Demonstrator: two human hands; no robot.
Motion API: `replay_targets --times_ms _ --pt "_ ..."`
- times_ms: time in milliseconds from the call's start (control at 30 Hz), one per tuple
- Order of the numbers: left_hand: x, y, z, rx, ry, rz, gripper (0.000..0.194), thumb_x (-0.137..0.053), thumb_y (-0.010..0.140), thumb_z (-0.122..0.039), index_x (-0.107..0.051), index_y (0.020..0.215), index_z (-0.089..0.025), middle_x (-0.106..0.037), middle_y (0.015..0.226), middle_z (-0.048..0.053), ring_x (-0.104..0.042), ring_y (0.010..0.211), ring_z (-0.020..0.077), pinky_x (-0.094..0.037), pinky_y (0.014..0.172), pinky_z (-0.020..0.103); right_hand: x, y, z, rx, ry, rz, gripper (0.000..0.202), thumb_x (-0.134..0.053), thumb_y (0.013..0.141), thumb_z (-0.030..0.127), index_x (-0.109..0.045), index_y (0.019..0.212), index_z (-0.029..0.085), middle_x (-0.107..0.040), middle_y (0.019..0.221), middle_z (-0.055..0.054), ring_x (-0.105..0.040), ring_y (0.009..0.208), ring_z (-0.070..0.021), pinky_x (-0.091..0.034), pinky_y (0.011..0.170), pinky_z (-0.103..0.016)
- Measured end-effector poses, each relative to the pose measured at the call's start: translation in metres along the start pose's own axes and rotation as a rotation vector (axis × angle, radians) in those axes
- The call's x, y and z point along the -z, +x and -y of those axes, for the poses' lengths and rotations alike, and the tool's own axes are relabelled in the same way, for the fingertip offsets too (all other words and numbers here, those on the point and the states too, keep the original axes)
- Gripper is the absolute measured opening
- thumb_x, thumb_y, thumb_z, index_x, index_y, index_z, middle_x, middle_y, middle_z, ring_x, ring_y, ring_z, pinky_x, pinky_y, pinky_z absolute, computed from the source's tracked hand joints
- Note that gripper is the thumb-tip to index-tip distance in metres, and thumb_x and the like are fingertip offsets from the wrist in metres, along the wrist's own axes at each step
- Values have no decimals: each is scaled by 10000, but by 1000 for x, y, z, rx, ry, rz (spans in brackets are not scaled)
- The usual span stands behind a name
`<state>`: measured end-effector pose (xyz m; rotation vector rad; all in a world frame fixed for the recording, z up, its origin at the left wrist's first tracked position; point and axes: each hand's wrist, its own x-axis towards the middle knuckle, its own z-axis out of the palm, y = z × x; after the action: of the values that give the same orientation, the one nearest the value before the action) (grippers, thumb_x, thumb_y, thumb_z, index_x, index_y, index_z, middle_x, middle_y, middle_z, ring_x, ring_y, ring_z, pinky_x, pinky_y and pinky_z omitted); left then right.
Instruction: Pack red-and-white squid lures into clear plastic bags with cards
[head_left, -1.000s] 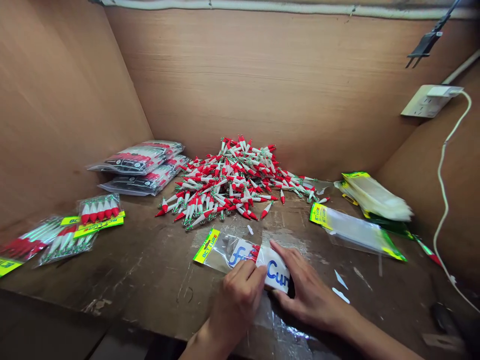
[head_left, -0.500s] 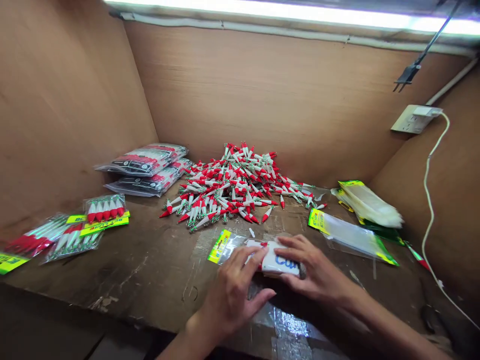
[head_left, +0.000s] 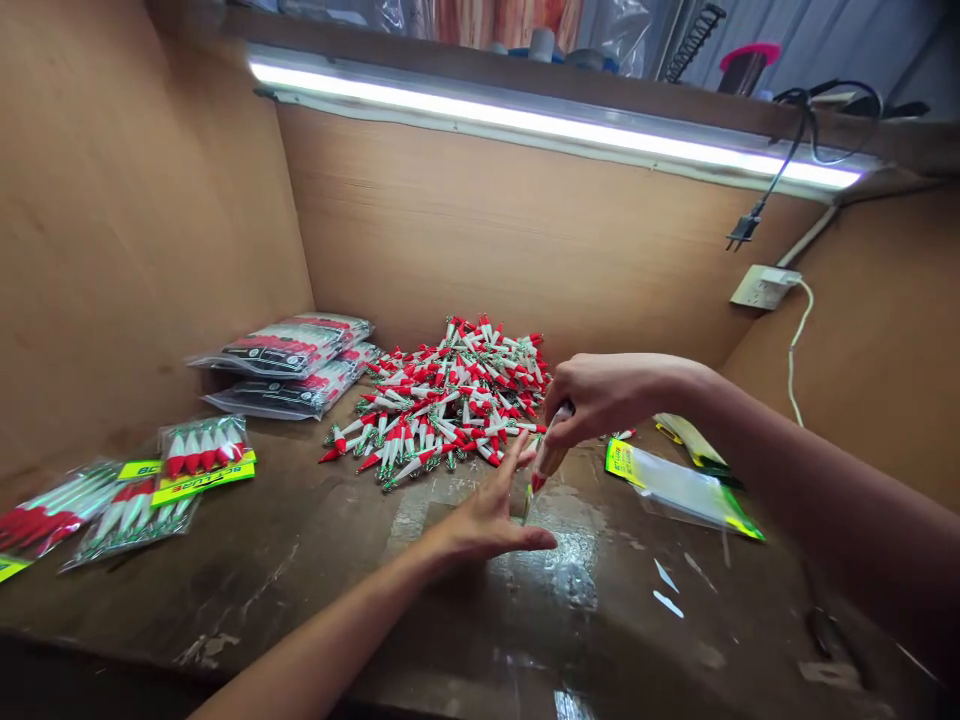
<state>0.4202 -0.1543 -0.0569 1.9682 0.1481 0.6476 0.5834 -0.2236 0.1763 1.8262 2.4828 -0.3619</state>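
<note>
Above the middle of the table, my right hand (head_left: 596, 400) is closed, knuckles up, around a packet of red-and-white squid jigs (head_left: 552, 458) tilted with its red end down. A strip of yellow-green shows at the packet's lower end. My left hand (head_left: 491, 515) is beside that end, thumb and fingers spread around it; whether they touch it I cannot tell. Behind both hands lies a big heap of loose squid jigs (head_left: 450, 400), white with red ends and green hooks. The fingers of my right hand hide most of what it grips.
Filled jig packets (head_left: 199, 450) lie at the left, below stacked larger bags (head_left: 289, 360). On the right are clear bags with yellow headers (head_left: 682, 485) and white scraps (head_left: 667, 603). A black plug (head_left: 742, 230) hangs near the wall socket (head_left: 761, 288).
The packet was flat on the table under both hands; now my right hand has it raised and tilted. My left hand has spread beside it. The view has tipped up, showing the shelf.
</note>
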Motion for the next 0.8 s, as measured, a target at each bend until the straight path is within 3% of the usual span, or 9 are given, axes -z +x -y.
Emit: replay_targets --times_ms 100,367,567,700,800 --pt "2 -6 3 24 -62 4 1286 -908 670 -457 -52 1618 -308 -179 1665 157 -200 1510 402 -237 1193 573 -1 10 7 -7 -64 140 439 -666 836 551 -753 745 131 -491 575 13 -374 542 -98 -299 528 -268" --pt "9 -5 -2 38 -204 19 1198 -919 652 -433 -200 1599 -292 -323 1603 158 -317 1455 395 -283 1165 557 7 16 14 -76 -25 116 385 -641 837 488 -723 717 132 -450 612 7 -387 565 -112 -286 518 -267" --pt "5 -7 -5 118 -296 93 930 -917 648 -381 -467 1442 -203 -598 1330 133 -574 1198 349 -452 1013 489 1 20 8 -117 55 72 363 -647 818 475 -681 691 137 -472 634 3 -407 583 -116 -302 520 -262" --pt "-7 -9 5 188 -287 60 604 -793 787 -315 -561 1329 -185 -619 1306 122 -594 1156 312 -465 977 451 -17 21 -1 -93 118 80 372 -635 827 471 -678 692 128 -512 643 0 -406 584 -112 -301 514 -257" --pt "-13 -9 11 207 -286 41 500 -758 772 -219 -597 1244 -174 -649 1238 121 -620 1101 302 -481 935 436 -29 18 -11 -72 187 121 396 -618 855 494 -727 783 120 -612 713 -23 -475 621 -124 -351 545 -249"
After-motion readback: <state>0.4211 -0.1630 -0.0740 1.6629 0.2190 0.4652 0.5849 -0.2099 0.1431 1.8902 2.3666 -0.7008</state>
